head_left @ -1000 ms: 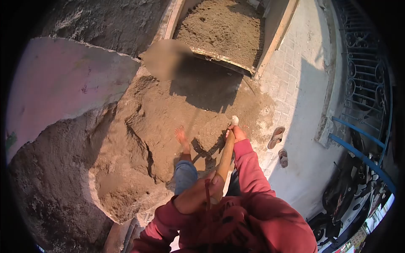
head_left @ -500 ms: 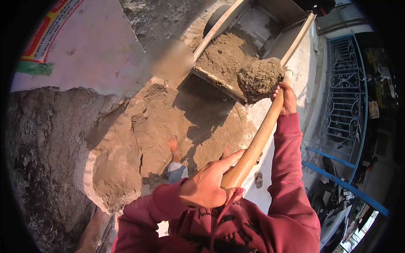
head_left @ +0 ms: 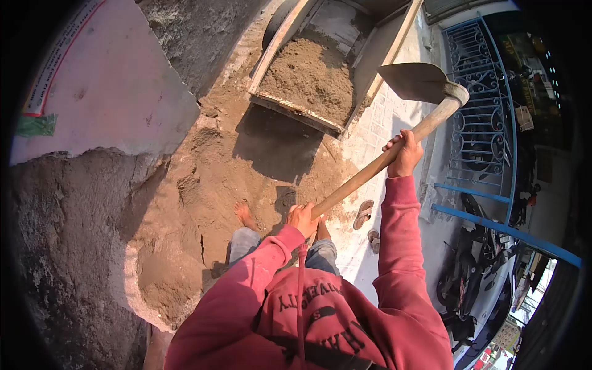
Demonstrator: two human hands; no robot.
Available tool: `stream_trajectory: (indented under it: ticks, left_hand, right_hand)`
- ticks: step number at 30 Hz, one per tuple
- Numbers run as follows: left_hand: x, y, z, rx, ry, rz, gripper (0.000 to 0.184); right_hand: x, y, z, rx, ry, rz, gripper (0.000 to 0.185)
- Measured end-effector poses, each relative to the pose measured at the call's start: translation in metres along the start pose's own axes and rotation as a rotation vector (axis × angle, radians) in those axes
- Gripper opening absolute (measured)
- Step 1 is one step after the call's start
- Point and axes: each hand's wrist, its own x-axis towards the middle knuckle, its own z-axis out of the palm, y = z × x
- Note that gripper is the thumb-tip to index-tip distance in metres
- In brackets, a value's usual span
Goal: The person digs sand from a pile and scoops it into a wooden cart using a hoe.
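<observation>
A hoe with a long wooden handle (head_left: 364, 175) slants up to the right across the view. My left hand (head_left: 303, 220) is wrapped round its lower end, in front of my body. Farther up, my right hand (head_left: 405, 154) grips the handle below the head. The dark metal blade (head_left: 414, 81) is raised to the right of an open wooden-sided cart bed (head_left: 293, 115) and carries no sand. Brown sand (head_left: 308, 77) lies heaped inside the bed. More sand (head_left: 216, 160) covers the ground round my bare feet.
A pair of sandals (head_left: 364, 214) lies on the pavement to the right. Beyond them are a blue metal gate (head_left: 478, 117) and a parked motorcycle (head_left: 472, 265). A broken pink wall (head_left: 111, 80) and rough masonry (head_left: 61, 222) stand at the left.
The hoe rose from the ground with a clump of sand to the cart bed. Now its blade is bare and farther right, and the clump is off it.
</observation>
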Motion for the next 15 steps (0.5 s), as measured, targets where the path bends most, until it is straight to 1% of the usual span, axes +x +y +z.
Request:
stream_trajectory:
  ticks: [2,4,5,9,11,12,13,15]
  left_hand:
    - [-0.041,0.026,-0.030,-0.109,-0.232,-0.130,0.036]
    - [-0.083,0.027,-0.042,-0.069,-0.310,-0.147,0.036]
    - [-0.099,0.029,-0.044,-0.038,-0.372,-0.179,0.036]
    - [-0.161,0.036,-0.041,-0.025,-0.506,-0.287,0.040]
    - [-0.177,0.039,-0.025,0.015,-0.638,-0.435,0.042]
    - [-0.185,0.035,-0.013,0.072,-0.683,-0.447,0.044]
    - [-0.189,0.033,0.002,0.102,-0.701,-0.452,0.044]
    - [-0.205,0.024,0.027,0.185,-0.621,-0.419,0.044]
  right_hand:
    - [-0.043,-0.004,-0.031,-0.007,0.080,0.030,0.017]
    - [-0.072,0.018,-0.065,-0.007,0.147,0.086,0.017]
    - [-0.084,0.036,-0.082,0.011,0.205,0.133,0.016]
    - [-0.119,0.125,-0.154,0.000,0.369,0.401,0.017]
    - [-0.132,0.168,-0.189,-0.030,0.418,0.513,0.017]
    - [-0.138,0.192,-0.206,0.008,0.442,0.558,0.017]
    - [-0.141,0.217,-0.226,0.015,0.432,0.580,0.016]
    - [-0.145,0.251,-0.246,0.027,0.494,0.653,0.016]
